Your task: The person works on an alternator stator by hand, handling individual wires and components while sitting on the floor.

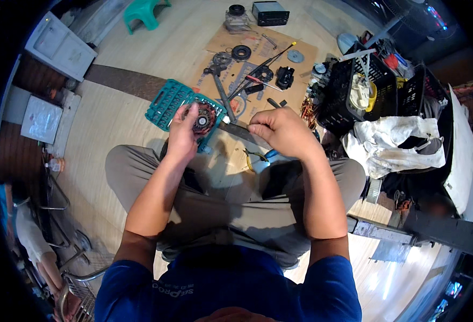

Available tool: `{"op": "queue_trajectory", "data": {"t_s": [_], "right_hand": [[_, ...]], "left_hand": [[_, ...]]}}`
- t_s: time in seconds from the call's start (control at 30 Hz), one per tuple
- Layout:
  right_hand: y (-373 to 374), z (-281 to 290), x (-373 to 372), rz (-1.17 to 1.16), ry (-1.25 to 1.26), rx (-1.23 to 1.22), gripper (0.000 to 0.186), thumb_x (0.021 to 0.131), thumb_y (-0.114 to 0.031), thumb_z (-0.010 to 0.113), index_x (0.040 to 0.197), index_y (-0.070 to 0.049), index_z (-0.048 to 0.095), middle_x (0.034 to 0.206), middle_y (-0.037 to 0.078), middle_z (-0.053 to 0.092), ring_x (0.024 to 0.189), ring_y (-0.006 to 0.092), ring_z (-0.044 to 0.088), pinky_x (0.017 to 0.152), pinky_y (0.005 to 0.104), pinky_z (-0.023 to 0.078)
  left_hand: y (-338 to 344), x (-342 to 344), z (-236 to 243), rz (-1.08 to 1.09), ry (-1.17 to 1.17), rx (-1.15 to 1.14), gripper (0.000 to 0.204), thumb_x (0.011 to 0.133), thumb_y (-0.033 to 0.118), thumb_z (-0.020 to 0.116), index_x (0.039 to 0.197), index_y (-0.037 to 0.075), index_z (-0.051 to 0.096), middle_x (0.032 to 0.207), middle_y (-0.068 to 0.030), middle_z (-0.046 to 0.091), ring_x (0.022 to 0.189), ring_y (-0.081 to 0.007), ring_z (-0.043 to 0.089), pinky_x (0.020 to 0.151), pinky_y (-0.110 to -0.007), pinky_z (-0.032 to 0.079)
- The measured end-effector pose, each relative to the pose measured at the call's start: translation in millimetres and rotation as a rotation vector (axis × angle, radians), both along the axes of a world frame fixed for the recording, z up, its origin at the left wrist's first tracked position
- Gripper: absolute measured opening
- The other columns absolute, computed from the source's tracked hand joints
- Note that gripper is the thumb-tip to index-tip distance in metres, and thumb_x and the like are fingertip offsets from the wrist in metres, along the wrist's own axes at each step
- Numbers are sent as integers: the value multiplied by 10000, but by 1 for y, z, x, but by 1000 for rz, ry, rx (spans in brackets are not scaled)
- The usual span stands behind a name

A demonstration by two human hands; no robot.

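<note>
Left hand (181, 130): clasped around round copper-wound part (204, 120), above open green tool case (163, 102); best held steady, unsqueezed. Right hand (282, 130): closed, thumb against forefinger; cannot tell if gripping anything; best kept light.

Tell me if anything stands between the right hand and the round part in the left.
Nothing visible does: the space between the right hand and the round reddish part in the left hand looks open. The green tool case seems to lie below the part, not in between.
</note>
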State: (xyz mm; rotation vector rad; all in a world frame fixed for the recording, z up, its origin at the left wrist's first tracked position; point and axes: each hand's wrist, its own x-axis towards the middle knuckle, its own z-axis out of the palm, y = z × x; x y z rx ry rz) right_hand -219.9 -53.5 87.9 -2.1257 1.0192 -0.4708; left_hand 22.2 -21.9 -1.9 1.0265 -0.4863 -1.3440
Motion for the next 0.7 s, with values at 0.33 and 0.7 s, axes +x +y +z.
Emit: {"op": "queue_trajectory", "data": {"t_s": [0.33, 0.7], "right_hand": [[-18, 1, -11, -146, -109, -390, 170, 832, -197, 674, 889, -37, 672, 808, 149, 650, 754, 341, 627, 649, 392, 489], [-43, -31, -65, -448, -39, -155, 190, 844, -212, 658, 886, -28, 682, 767, 197, 633, 715, 358, 623, 641, 383, 483]], "left_hand": [[16, -17, 36, -708, -1030, -69, 302, 797, 206, 726, 1028, 31, 641, 835, -89, 652, 750, -119, 607, 685, -281, 485], [7, 14, 9, -384, 256, -277, 432, 897, 322, 632, 1209, 54, 500, 1095, -94, 619, 1019, -231, 615, 907, -385, 502]]}}
